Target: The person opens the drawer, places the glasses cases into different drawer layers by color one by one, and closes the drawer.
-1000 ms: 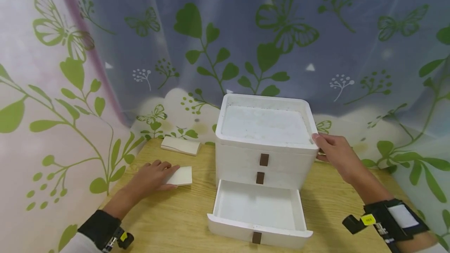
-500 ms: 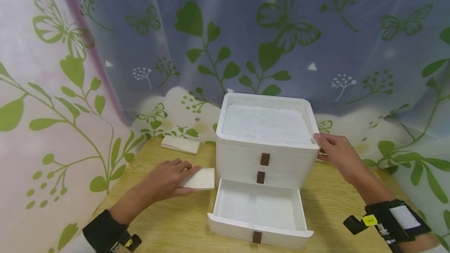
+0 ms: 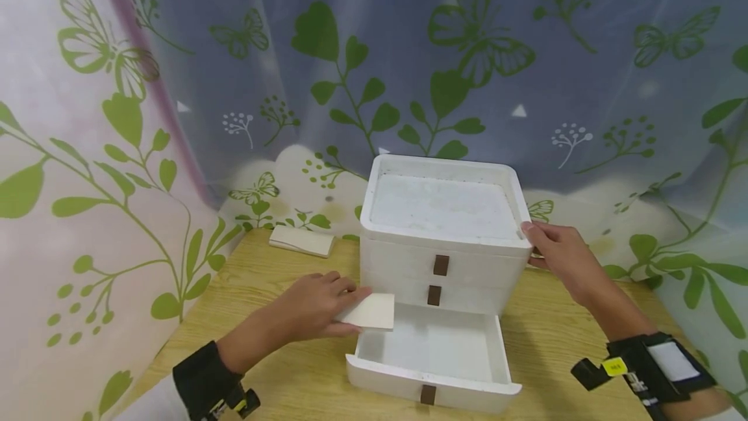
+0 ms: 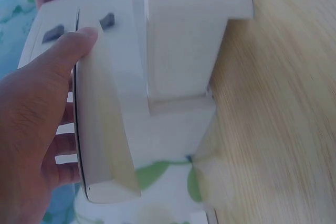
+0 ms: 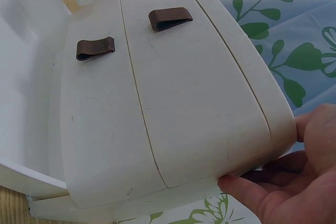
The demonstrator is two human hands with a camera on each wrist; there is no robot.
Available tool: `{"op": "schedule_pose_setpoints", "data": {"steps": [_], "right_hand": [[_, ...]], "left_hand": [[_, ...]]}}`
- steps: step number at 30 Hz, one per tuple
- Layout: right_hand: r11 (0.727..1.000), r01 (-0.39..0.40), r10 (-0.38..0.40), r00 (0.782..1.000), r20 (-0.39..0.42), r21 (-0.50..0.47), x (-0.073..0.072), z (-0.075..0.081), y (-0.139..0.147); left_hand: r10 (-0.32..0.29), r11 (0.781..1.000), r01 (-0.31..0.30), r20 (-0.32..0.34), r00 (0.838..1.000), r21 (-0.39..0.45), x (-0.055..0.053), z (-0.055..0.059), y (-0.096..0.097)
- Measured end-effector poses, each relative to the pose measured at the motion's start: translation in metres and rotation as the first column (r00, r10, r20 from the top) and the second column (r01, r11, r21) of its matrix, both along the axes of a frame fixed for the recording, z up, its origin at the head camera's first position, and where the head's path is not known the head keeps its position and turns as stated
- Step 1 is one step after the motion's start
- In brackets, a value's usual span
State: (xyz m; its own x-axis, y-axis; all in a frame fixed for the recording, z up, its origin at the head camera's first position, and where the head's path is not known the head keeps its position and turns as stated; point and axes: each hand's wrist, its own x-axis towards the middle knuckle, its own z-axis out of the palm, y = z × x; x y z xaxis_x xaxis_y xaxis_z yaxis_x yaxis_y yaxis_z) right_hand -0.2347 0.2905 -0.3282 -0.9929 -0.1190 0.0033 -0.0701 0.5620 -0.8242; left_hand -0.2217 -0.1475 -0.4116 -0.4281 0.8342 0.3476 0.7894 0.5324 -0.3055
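Observation:
My left hand (image 3: 318,307) pinches a small cream notebook (image 3: 374,312), thumb on one side and fingers on the other. The notebook overlaps the left rear part of the pulled-out bottom drawer (image 3: 441,349) in the head view. Seen from the left wrist, the notebook (image 4: 102,124) is a thick cream block with a dark line along one edge, beside the drawer unit (image 4: 168,135). My right hand (image 3: 563,255) grips the upper right front corner of the white drawer unit (image 3: 397,258). From the right wrist, its thumb and fingers (image 5: 239,188) touch the unit's side.
A second cream notebook-like item (image 3: 302,241) lies at the back left of the wooden table (image 3: 257,369). The two upper drawers are closed, with brown tab handles (image 3: 441,265). A patterned curtain (image 3: 327,115) hangs behind and at both sides.
My left hand has carried the notebook rightward from the table on the left to over the open drawer's left side. My right hand stays on the unit's corner.

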Motion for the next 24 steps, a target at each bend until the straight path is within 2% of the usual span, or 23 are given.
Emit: {"op": "schedule_pose_setpoints", "data": {"steps": [7, 15, 18, 24], "right_hand": [[1.0, -0.001, 0.001, 1.0, -0.003, 0.006, 0.001, 0.0, 0.0], [1.0, 0.013, -0.013, 1.0, 0.002, -0.001, 0.001, 0.001, -0.001], [1.0, 0.011, -0.011, 1.0, 0.006, -0.012, 0.001, 0.002, -0.002], [1.0, 0.017, -0.016, 1.0, 0.013, -0.019, 0.0, 0.001, -0.001]], "left_hand": [[-0.064, 0.997, 0.062, -0.046, 0.997, -0.039, 0.001, 0.004, 0.036], [-0.107, 0.99, 0.099, -0.074, 0.992, -0.1, 0.0, 0.008, 0.077], [-0.128, 0.985, 0.119, -0.065, 0.99, -0.128, -0.002, 0.005, 0.09], [-0.124, 0.972, 0.126, 0.022, 0.992, -0.197, -0.003, -0.005, 0.114]]}}
